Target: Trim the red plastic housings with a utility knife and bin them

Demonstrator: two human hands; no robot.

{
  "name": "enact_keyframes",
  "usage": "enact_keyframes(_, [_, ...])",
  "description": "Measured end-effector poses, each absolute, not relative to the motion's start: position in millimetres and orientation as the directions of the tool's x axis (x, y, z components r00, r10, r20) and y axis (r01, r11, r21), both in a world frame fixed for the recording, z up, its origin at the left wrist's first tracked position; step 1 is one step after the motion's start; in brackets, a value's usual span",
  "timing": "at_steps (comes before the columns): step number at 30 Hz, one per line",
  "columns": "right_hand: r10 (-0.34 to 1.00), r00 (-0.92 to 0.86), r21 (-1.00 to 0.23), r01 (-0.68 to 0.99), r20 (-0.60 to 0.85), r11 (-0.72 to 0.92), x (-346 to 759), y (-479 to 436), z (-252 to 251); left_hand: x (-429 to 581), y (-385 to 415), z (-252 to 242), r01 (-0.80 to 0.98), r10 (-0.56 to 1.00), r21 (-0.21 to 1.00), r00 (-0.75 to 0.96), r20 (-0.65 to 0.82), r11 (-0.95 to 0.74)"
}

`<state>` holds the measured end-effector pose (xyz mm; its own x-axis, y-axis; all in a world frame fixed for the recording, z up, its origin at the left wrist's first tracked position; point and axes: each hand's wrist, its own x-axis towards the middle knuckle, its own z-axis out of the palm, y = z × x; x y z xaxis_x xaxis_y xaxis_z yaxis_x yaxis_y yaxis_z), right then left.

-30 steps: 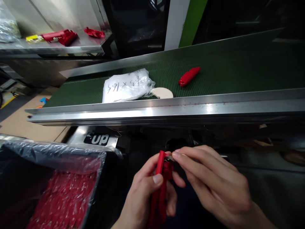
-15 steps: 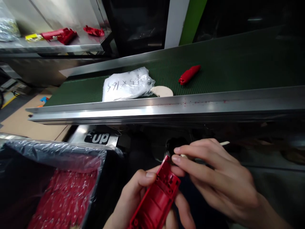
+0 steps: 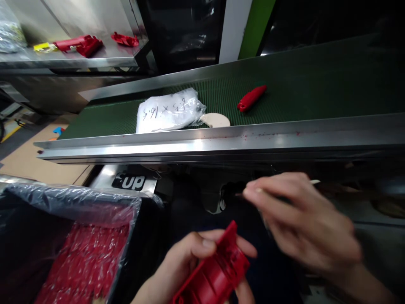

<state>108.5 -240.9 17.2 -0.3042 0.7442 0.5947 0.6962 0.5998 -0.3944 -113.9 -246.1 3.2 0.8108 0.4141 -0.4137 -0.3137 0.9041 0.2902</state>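
My left hand [image 3: 190, 257] is closed around a red plastic half-shell [image 3: 218, 270], its hollow, ribbed side turned up toward me and its lower end cut off by the picture's edge. My thumb presses on the shell's left rim. Up and to the right of the shell, apart from it, my right hand [image 3: 303, 219] pinches a thin tool with a pale handle [image 3: 315, 182]. Motion smears this hand, and its fingers cover most of the tool. A dark, narrow tip juts out past the fingertips; its exact kind is unclear.
A green conveyor belt [image 3: 297, 88] with a metal rail [image 3: 177, 145] crosses ahead, bearing a red piece [image 3: 252, 98], a white plastic-wrapped packet [image 3: 171, 112] and a beige disc [image 3: 218, 120]. At left stands a lined bin [image 3: 134, 223] with many red parts. More red parts [image 3: 82, 44] lie on a metal shelf.
My right hand has drawn away from the shell, up and to the right, with the thin tool. The left hand has tilted the shell and shifted it slightly down and right.
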Motion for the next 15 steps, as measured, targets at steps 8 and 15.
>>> enact_keyframes(8, [0.841, -0.161, -0.579, 0.658, 0.517, 0.482, 99.1, -249.7, 27.5, -108.2, -228.6, -2.8, -0.499, 0.554, 0.245, 0.776, -0.301, 0.831])
enact_keyframes(15, [0.813, -0.332, -0.535, 0.624, 0.478, 0.569, 55.2, -273.5, 19.8, -97.0, -198.9, 11.5, -0.692, 0.846, 0.500, 0.340, -0.410, 0.520])
